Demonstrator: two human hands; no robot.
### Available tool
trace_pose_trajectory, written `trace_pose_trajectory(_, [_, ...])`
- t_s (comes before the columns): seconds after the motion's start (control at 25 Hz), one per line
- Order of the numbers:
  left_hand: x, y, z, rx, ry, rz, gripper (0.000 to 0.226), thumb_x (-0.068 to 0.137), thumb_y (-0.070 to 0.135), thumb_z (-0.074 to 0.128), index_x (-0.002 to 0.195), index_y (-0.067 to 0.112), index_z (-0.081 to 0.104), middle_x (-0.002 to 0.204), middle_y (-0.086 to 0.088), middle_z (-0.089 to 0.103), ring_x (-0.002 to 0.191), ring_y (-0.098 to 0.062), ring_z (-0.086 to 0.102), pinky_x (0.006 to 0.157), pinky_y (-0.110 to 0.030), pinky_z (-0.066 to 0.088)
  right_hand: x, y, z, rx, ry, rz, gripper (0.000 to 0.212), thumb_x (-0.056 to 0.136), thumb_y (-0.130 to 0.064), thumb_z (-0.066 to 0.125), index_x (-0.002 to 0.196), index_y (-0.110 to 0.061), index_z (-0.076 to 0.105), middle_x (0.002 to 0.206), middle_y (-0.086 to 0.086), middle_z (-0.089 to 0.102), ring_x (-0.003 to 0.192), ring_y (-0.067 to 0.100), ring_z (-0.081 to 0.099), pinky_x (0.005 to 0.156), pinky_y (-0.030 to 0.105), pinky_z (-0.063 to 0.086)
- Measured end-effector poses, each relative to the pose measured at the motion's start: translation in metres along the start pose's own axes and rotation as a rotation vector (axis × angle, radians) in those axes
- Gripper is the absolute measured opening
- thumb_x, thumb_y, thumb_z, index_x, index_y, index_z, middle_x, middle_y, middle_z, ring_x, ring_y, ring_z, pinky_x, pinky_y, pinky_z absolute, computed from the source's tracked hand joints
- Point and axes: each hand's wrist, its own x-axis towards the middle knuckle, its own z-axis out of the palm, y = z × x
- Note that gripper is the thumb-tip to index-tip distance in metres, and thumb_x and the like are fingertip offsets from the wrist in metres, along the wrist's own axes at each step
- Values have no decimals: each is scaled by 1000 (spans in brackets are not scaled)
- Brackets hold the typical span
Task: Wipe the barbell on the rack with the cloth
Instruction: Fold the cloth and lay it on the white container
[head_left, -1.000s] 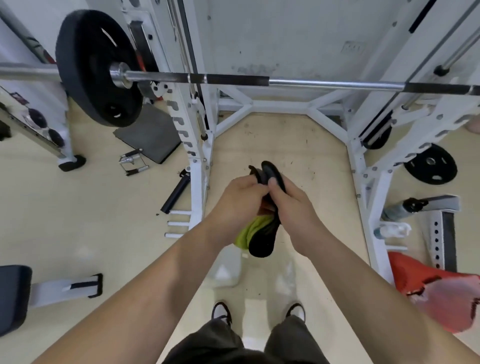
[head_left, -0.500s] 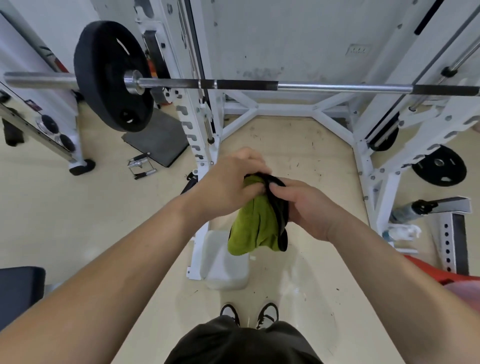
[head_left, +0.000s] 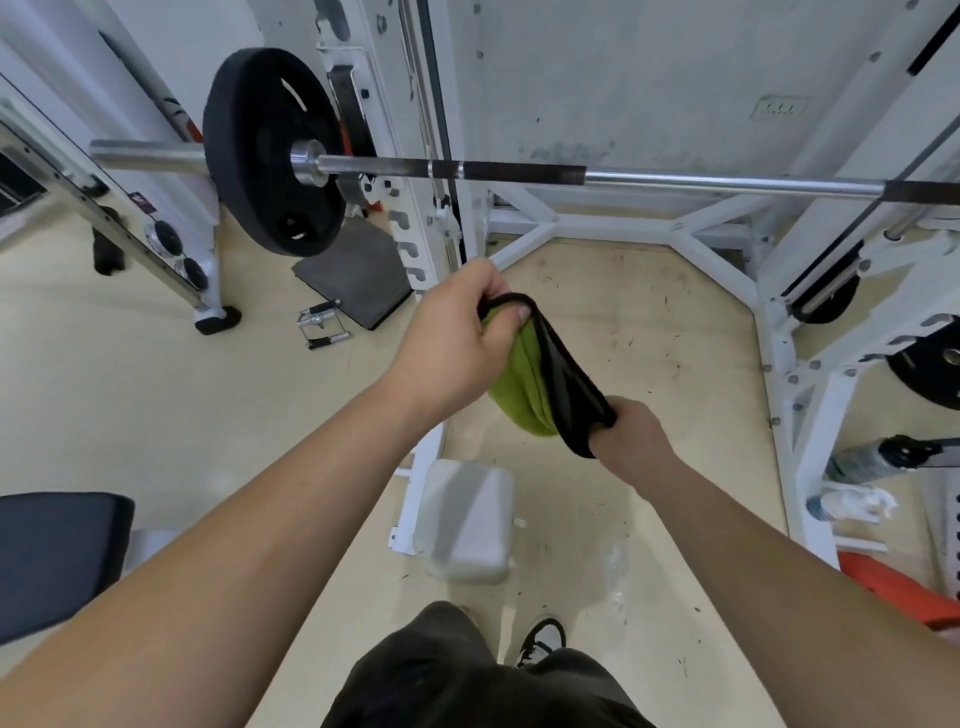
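A steel barbell (head_left: 675, 181) lies across the white rack (head_left: 415, 208), with a black weight plate (head_left: 270, 150) on its left end. Below the bar I hold a green cloth with a black edge (head_left: 540, 384) stretched between both hands. My left hand (head_left: 457, 338) pinches its upper corner between thumb and fingers. My right hand (head_left: 631, 436) grips the lower corner. Both hands are well beneath the bar and do not touch it.
A white plastic jug (head_left: 465, 525) stands on the floor by the rack's foot. A cable handle (head_left: 322, 325) and a dark mat (head_left: 358, 270) lie at the left. Spray bottles (head_left: 852, 504), a loose plate (head_left: 930, 369) and a red object (head_left: 893, 592) sit at the right. A black bench pad (head_left: 57, 556) is at the left edge.
My hands have pulled apart, spreading the bunched cloth out. My left hand rose toward the bar and my right hand dropped lower and to the right. The view tilted up slightly.
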Motion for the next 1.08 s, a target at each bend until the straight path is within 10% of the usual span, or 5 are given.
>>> trace_pose_trajectory(0.24, [5,-42,-12,43,72,-74,21,93,24,71,81,15,55,67,6,51,61,-11,45,55,-27,36,23,5,-25,-33,83,237,16,85,-3,58,95,-5,71,77,18,72,67,36,72,65,47,63])
trace_pose_trajectory(0.56, [13,-149,-37,29,-207,-461,20,89,20,74,82,7,61,70,-5,60,60,-21,54,51,-24,41,4,-23,24,1098,-133,533,18,104,-11,47,107,-11,65,68,7,69,59,20,70,61,34,65])
trace_pose_trajectory(0.76, [9,-228,-21,28,-351,-447,19,89,18,72,89,1,64,74,-7,62,59,-19,55,53,-26,45,12,-2,95,1373,97,588,21,100,-4,48,109,-11,66,71,7,69,69,21,72,73,34,65])
trace_pose_trajectory(1.08, [-17,-365,68,-36,-240,-313,4,96,18,58,99,14,59,92,-7,67,79,-22,68,69,-37,55,88,78,241,962,477,560,28,81,2,80,108,-1,73,97,18,74,71,25,69,82,35,63])
